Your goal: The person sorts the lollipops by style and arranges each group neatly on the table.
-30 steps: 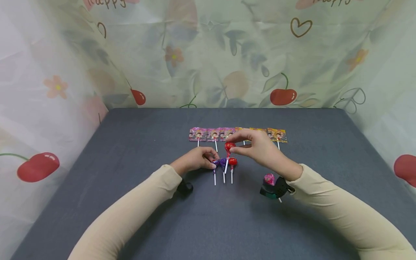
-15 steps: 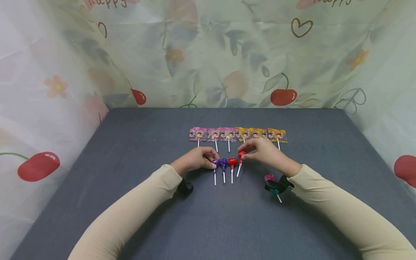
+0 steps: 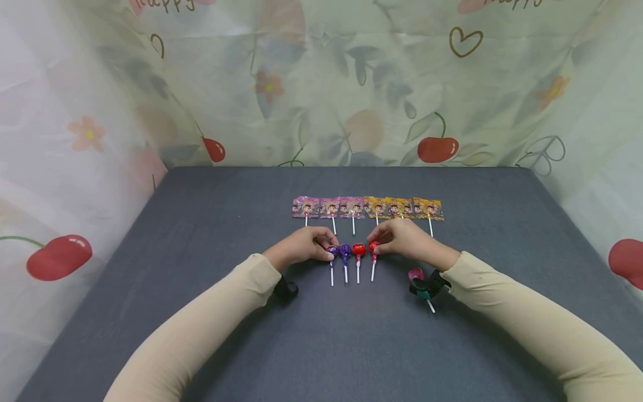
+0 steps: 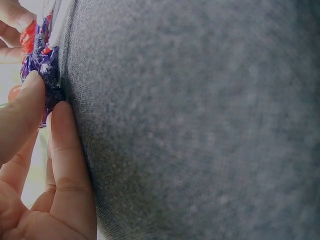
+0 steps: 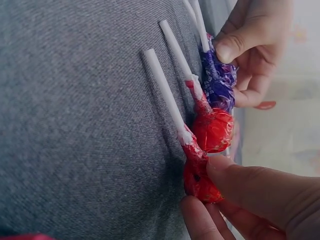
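Note:
Four-in-line is how the round lollipops lie mid-table, sticks toward me. My left hand (image 3: 301,244) pinches the leftmost purple lollipop (image 3: 332,250) between thumb and fingers. Beside it lies a second purple lollipop (image 3: 345,251), then a red lollipop (image 3: 359,249). At the right end, my right hand (image 3: 406,240) pinches another red lollipop (image 3: 373,248) by its head. In the right wrist view, thumb and fingers close round that red wrapper (image 5: 197,182), its stick lying along the cloth. The left wrist view shows the purple wrapper (image 4: 47,67) between my left fingers.
Behind lies a row of flat-packed lollipops, pink packets (image 3: 306,207) on the left and yellow packets (image 3: 428,209) on the right. A pink lollipop (image 3: 416,273) lies by the right wrist camera (image 3: 429,285), partly hidden. Patterned curtain (image 3: 326,84) borders the dark table (image 3: 226,212).
My right hand has carried the red lollipop rightward and down, from above the row to its right end, where it now lies straighter. The left hand has stayed in place.

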Available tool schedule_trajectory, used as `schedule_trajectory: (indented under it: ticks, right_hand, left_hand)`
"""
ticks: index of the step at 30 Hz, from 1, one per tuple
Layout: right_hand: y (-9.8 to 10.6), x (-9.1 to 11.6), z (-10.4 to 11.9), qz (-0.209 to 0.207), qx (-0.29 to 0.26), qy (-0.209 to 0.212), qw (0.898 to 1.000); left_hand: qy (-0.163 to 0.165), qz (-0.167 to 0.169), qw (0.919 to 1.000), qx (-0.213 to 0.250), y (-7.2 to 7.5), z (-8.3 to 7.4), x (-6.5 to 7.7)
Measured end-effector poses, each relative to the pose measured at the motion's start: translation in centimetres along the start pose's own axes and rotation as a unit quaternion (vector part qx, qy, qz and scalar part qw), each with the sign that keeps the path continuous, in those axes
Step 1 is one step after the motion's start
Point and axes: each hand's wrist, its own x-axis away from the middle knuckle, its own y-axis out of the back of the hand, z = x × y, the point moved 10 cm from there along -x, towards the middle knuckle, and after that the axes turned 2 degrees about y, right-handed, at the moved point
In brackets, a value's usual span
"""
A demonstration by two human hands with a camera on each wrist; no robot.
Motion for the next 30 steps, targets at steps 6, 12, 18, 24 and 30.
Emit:
schedule_trajectory:
  ticks: [6,12,18,24,30]
  right_hand:
    - [-0.21,-0.17,0.15,0.014,0.003,-0.008,1.0]
    - [-0.37,-0.15,0.29,0.022,0.005,-0.013,1.0]
    - [-0.66,-0.2,0.38,0.027,0.003,-0.01,1.0]
    - [-0.74,-0.36,0.38,0.03,0.001,-0.009,1.0]
    - [-0.9,-0.43,0.14,0.04,-0.001,-0.013,0.999]
  left_hand:
    - [0.0,0.001,1.0,0.001,-0.03,-0.04,-0.01]
    - [0.0,0.002,1.0,0.007,-0.12,-0.08,-0.04]
    - [0.0,0.002,1.0,0.007,-0.08,-0.09,-0.06]
    - [0.006,0.0,1.0,0.008,0.0,-0.05,0.0]
    - [0.004,-0.001,1.0,0.008,-0.06,0.05,-0.09]
